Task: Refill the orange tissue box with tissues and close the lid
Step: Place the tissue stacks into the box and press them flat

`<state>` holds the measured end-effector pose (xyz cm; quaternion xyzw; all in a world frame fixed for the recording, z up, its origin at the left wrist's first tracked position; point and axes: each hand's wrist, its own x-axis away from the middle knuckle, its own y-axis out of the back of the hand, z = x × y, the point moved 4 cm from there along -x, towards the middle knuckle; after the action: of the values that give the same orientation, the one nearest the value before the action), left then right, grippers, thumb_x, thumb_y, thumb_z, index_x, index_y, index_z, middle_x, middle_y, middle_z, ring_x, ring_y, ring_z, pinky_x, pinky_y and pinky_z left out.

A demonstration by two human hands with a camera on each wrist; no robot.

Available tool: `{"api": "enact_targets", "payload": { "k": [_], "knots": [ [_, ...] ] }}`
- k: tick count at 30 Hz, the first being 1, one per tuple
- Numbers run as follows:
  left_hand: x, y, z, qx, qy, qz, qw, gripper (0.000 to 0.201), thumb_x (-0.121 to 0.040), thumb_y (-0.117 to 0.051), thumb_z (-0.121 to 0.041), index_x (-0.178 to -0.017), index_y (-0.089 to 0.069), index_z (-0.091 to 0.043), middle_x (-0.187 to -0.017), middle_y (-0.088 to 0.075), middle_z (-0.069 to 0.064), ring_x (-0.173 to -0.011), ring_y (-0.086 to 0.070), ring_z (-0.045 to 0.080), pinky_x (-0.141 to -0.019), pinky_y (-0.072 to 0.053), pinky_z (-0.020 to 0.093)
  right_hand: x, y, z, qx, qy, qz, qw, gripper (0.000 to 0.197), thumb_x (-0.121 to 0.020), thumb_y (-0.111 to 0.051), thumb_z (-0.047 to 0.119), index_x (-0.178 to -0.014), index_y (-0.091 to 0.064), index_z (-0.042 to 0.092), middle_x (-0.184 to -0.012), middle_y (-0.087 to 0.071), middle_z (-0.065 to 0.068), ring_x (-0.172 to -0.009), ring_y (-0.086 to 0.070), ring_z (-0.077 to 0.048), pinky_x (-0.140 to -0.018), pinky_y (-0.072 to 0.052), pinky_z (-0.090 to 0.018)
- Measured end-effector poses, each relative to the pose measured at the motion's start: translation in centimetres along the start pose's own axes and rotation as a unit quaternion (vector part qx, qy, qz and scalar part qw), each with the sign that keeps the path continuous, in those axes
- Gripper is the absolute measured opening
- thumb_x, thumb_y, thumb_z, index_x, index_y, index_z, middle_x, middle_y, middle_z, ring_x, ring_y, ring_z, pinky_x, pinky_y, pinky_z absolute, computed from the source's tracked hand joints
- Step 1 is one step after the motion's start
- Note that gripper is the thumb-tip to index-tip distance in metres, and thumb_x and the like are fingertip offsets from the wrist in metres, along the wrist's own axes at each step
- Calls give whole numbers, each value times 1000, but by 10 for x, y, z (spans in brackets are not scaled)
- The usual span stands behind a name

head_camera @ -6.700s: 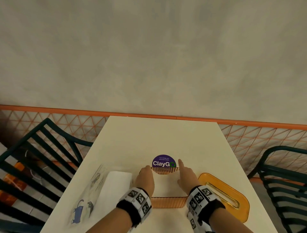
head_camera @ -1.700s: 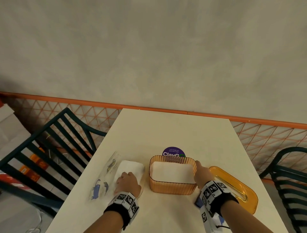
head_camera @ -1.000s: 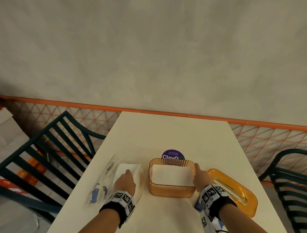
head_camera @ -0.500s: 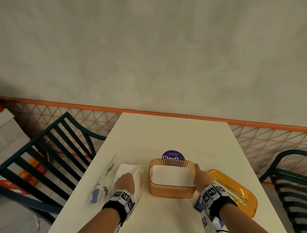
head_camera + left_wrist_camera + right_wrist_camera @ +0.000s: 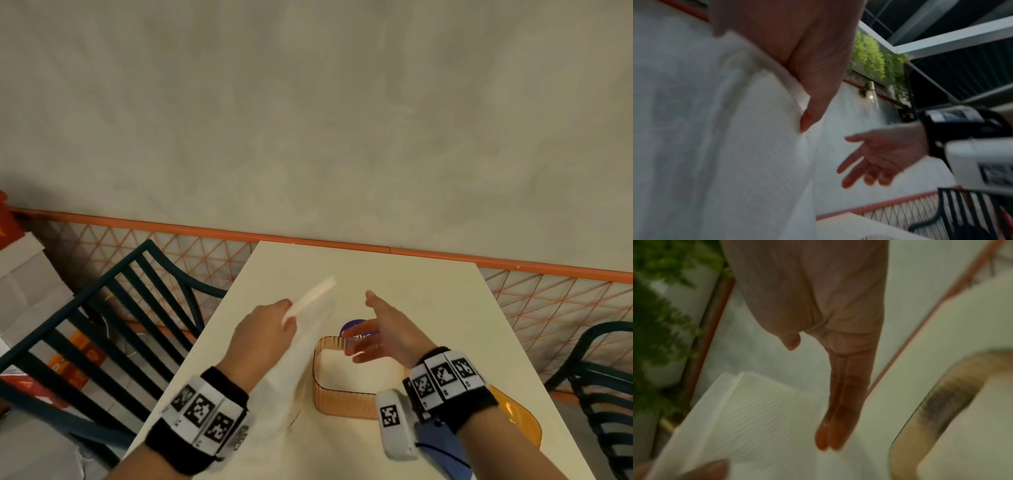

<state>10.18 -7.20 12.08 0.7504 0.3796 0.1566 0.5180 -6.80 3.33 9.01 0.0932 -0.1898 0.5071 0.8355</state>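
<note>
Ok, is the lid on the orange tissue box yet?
No, the lid lies on the table right of the open orange tissue box.

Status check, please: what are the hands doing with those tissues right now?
Left hand holds tissue stack raised; right hand open above orange box. Lid off, beside box. Nothing in the way.

Head view: soft, even light is recorded; faint shadows are cast on the table (image 5: 394,274); straight lines are bowed toward the frame edges. Wrist views: dim, grainy exposure is noted; the hands and tissue stack (image 5: 756,410) are smeared by motion blur.
</note>
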Motion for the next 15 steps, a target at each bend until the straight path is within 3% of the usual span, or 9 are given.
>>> {"api": "enact_targets", "payload": {
  "k": [2, 4, 7, 9, 11, 13, 15],
  "knots": [
    [6, -10, -18, -32, -51, -21, 998, 21, -95, -41, -25, -107, -58, -19, -100, -67, 1, -93, -64, 22, -74, -47, 32, 2, -12, 1, -84, -38, 71, 993, 47, -94, -33, 57, -121, -36, 18, -110, -64, -28, -80, -68, -39, -67, -59, -45],
    [11, -27, -27, -37, -101, -32, 994, 29, -96, -40, -27, -121, -56, -27, -113, -64, -7, -100, -62, 15, -77, -46, 27, 4, -15, 1, -118, -51, 121, 984, 55, -95, -36, 49, -120, -47, 2, -107, -66, -26, -89, -68, -40, -68, -59, -41],
    [17, -47, -26, 27, -124, -35, 991, 32, -95, -44, -29, -124, -56, -29, -118, -63, -12, -106, -61, 11, -83, -50, 26, 7, -5, 3, -143, -36, 95, 985, 29, -94, -41, 18, -112, -51, -3, -95, -70, -23, -83, -70, -37, -66, -60, -39],
    [18, -58, -22, 102, -141, -30, 984, 37, -88, -48, -41, -120, -61, -26, -119, -64, -10, -111, -59, 10, -93, -50, 32, 8, 6, 2, -143, -14, 64, 988, 31, -91, -41, 5, -119, -48, -5, -110, -64, -27, -87, -69, -37, -65, -59, -41],
    [21, -61, -18, 158, -153, -36, 975, 55, -79, -45, -61, -122, -58, -29, -132, -55, -12, -127, -45, 6, -110, -36, 32, 11, 14, 1, -138, 4, 54, 989, 37, -88, -41, 0, -125, -46, -1, -121, -57, -23, -99, -63, -38, -66, -59, -41],
    [21, -52, -13, 260, -120, -62, 956, 61, -77, -42, -73, -126, -47, -37, -141, -43, -14, -134, -32, 0, -112, -24, 17, 16, 21, 2, -141, 18, 53, 988, 34, -88, -40, -1, -121, -49, 5, -121, -55, -19, -104, -58, -38, -64, -59, -41],
    [14, -44, -3, 389, -28, -88, 917, 52, -87, -37, -64, -130, -41, -35, -142, -40, -13, -133, -33, -1, -104, -23, 4, 22, 28, 3, -150, 33, 53, 987, 36, -88, -42, -1, -123, -48, 7, -123, -54, -17, -106, -57, -37, -64, -59, -41]
  ]
}}
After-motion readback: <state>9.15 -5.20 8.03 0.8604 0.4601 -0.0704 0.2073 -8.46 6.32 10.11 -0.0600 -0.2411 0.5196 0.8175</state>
